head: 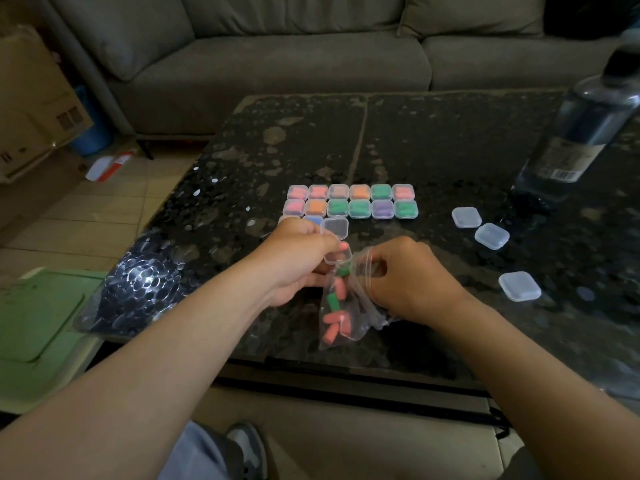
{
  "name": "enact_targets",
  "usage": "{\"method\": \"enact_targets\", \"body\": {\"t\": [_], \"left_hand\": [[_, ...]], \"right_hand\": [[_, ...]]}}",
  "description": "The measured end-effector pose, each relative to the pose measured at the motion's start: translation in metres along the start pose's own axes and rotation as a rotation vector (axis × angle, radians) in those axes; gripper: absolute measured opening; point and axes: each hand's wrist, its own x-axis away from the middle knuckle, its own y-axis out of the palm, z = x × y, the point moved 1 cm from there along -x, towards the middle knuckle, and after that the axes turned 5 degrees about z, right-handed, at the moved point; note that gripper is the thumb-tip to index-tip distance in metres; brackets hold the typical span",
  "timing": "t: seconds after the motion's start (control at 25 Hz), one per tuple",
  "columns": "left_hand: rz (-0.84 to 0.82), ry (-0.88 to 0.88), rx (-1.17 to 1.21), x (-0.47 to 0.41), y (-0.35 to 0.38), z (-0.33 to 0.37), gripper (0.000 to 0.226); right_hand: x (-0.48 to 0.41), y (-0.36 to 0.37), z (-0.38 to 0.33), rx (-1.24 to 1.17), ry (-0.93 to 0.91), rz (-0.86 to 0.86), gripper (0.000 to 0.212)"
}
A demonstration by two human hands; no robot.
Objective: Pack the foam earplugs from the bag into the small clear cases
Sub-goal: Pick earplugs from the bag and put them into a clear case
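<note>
Two hands meet above a dark speckled table (433, 140), seen from the head camera. The left hand (298, 261) has its fingers curled round an open clear case (335, 237). The lid is tipped up past the fingertips, and one pink earplug (343, 246) shows in the base just beside the thumb.

The right hand (405, 278) pinches the mouth of a clear zip bag (349, 299) between its thumb and curled fingers. The bag hangs down from those fingers, its mouth just under the case's base. Loose earplugs (333, 322), pink and green, are gathered in its lower part, below both hands.

Beyond the left fingertips lie filled cases (349, 200) in two full rows, lids down, holding pink, orange, green and purple plugs. A third row begins right behind the left knuckles and is partly hidden; one case there shows blue.

Well to the right of the right hand's fingers sit three empty cases (491, 236), lids down, apart from one another. Beyond them stands a clear bottle (581, 126). A grey sofa (277, 57) runs behind the table.
</note>
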Motion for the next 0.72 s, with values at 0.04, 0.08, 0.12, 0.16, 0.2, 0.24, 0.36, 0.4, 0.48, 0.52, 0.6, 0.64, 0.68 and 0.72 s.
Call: {"method": "enact_targets", "body": {"t": [0.04, 0.08, 0.12, 0.16, 0.2, 0.24, 0.36, 0.4, 0.48, 0.52, 0.6, 0.64, 0.68, 0.72], "left_hand": [[0.007, 0.002, 0.002, 0.000, 0.000, 0.000, 0.004], [0.013, 0.004, 0.006, 0.000, 0.000, 0.000, 0.002], [0.018, 0.006, 0.013, 0.000, 0.000, 0.000, 0.002], [0.020, 0.007, 0.021, 0.000, 0.000, 0.000, 0.002], [0.019, 0.008, 0.029, 0.001, 0.001, 0.000, 0.002], [0.019, 0.007, 0.032, 0.001, 0.001, 0.000, 0.002], [0.025, 0.007, 0.000, 0.001, 0.005, -0.001, 0.005], [0.029, 0.009, -0.002, 0.000, 0.006, -0.002, 0.005], [0.030, 0.021, 0.010, -0.003, 0.009, -0.005, 0.005], [0.035, 0.030, 0.010, -0.004, 0.009, -0.006, 0.006], [0.050, 0.050, -0.001, -0.007, 0.010, -0.008, 0.012], [0.057, 0.063, -0.011, -0.007, 0.009, -0.009, 0.013], [0.069, 0.079, -0.030, -0.008, 0.009, -0.010, 0.013], [0.089, 0.106, -0.066, -0.009, 0.008, -0.011, 0.012]], "right_hand": [[0.000, 0.000, 0.000, -0.003, 0.003, -0.003, 0.019], [0.000, -0.001, 0.000, -0.009, 0.001, -0.003, 0.020], [0.000, -0.001, -0.001, -0.015, -0.004, 0.001, 0.020], [0.000, 0.000, -0.001, -0.018, -0.011, 0.010, 0.020], [0.000, 0.001, -0.001, -0.016, -0.019, 0.026, 0.021], [0.001, 0.002, -0.002, -0.012, -0.026, 0.042, 0.021], [0.002, 0.003, -0.005, -0.012, -0.056, 0.075, 0.020], [0.003, 0.002, -0.006, -0.014, -0.062, 0.079, 0.020], [0.003, 0.001, -0.006, -0.013, -0.068, 0.074, 0.020], [0.003, 0.001, -0.007, -0.008, -0.075, 0.067, 0.021], [0.002, 0.001, -0.007, 0.010, -0.086, 0.051, 0.021], [0.002, 0.001, -0.007, 0.014, -0.087, 0.043, 0.019], [0.002, 0.001, -0.006, 0.016, -0.087, 0.042, 0.017], [0.002, 0.001, -0.006, 0.018, -0.091, 0.052, 0.016]]}}
